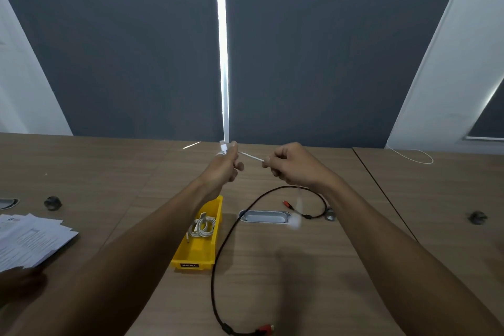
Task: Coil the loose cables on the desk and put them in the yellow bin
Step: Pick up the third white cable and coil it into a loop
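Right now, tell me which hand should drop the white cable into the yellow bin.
Left, probably: the left hand holds the wound white cable and hovers nearer the yellow bin than the right hand.

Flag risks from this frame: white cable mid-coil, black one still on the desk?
1. The white cable is taut between left hand and right hand; its blurred free end swings above the black cable and might snag it.
2. The yellow bin already holds a coil; the long black cable may fit poorly.
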A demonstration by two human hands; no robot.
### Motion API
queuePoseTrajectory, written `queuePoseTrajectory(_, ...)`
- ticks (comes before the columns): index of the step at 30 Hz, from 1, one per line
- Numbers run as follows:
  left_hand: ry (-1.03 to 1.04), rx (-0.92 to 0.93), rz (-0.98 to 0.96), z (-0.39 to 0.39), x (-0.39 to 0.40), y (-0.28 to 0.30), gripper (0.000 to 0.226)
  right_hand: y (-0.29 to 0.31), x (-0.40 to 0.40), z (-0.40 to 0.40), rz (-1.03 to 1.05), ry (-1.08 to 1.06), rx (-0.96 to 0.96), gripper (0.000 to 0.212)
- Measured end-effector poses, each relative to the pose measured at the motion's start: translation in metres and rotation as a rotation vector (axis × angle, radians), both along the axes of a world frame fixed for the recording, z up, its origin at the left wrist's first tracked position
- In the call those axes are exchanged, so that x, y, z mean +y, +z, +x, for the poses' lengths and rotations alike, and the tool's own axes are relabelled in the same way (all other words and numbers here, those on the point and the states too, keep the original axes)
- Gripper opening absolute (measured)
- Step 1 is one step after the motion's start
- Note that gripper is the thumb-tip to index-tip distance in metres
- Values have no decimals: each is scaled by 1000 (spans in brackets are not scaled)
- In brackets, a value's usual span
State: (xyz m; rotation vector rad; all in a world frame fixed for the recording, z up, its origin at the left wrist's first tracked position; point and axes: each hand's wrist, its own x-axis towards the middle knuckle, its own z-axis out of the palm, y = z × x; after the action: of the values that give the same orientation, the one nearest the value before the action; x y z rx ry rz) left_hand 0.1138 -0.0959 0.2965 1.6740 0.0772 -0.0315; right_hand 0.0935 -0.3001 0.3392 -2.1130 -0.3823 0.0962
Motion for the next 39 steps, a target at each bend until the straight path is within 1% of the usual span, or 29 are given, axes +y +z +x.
queuePoseTrajectory(2, 127, -25, -87, 11, 2, -1, 45, 0, 1, -2, 9, 50, 12, 23)
queuePoseTrajectory(4, 226, -12, -271, 20, 3, 3, 41, -2, -1, -5, -9, 123, 40, 23)
queuePoseTrajectory(5, 243, 10, -386, 22, 5, 6, 35, -4, -2, -6, -16, 166, 67, 22)
queuePoseTrajectory(7, 219, 65, -658, 22, 6, 17, 21, -8, -5, -5, -31, 246, 118, 18)
queuePoseTrajectory(8, 189, 90, -779, 20, 7, 22, 19, -11, -6, -4, -48, 273, 131, 17)
queuePoseTrajectory(9, 145, 108, -863, 17, 7, 26, 20, -14, -7, -2, -81, 287, 131, 16)
queuePoseTrajectory(11, 41, 135, -917, 9, 6, 32, 22, -21, -10, 2, -193, 287, 103, 15)
queuePoseTrajectory(13, -54, 158, -854, 2, 3, 35, 23, -29, -14, 6, -324, 260, 71, 15)
queuePoseTrajectory(15, -175, 158, -750, -3, 1, 35, 23, -34, -18, 10, -448, 210, 53, 18)
queuePoseTrajectory(18, -359, 157, -544, -10, -2, 35, 14, -31, -20, 10, -598, 102, 15, 37)
queuePoseTrajectory(20, -461, 171, -373, -14, -3, 35, 13, -30, -22, 10, -608, 2, -6, 47)
queuePoseTrajectory(22, -524, 181, -207, -18, -3, 32, 17, -29, -27, 11, -554, -73, -37, 48)
queuePoseTrajectory(24, -538, 179, -68, -20, -3, 29, 22, -24, -30, 12, -462, -62, -43, 38)
queuePoseTrajectory(26, -529, 174, 23, -23, -5, 26, 22, -19, -29, 10, -335, -56, 13, 30)
queuePoseTrajectory(30, -525, 180, 119, -27, -8, 22, 17, -15, -20, 7, -68, -102, 87, 33)
queuePoseTrajectory(33, -520, 191, 182, -25, -10, 17, 12, -16, -14, 8, -20, -80, 93, 31)
queuePoseTrajectory(35, -504, 180, 194, -23, -12, 13, 12, -16, -11, 8, -41, -85, 38, 25)
queuePoseTrajectory(36, -489, 165, 196, -23, -12, 11, 12, -16, -9, 9, -26, -89, -3, 18)
queuePoseTrajectory(38, -451, 119, 223, -21, -13, 8, 16, -19, -8, 11, 63, -90, -42, 3)
queuePoseTrajectory(39, -428, 93, 243, -21, -13, 7, 19, -20, -8, 12, 121, -95, -37, 6)
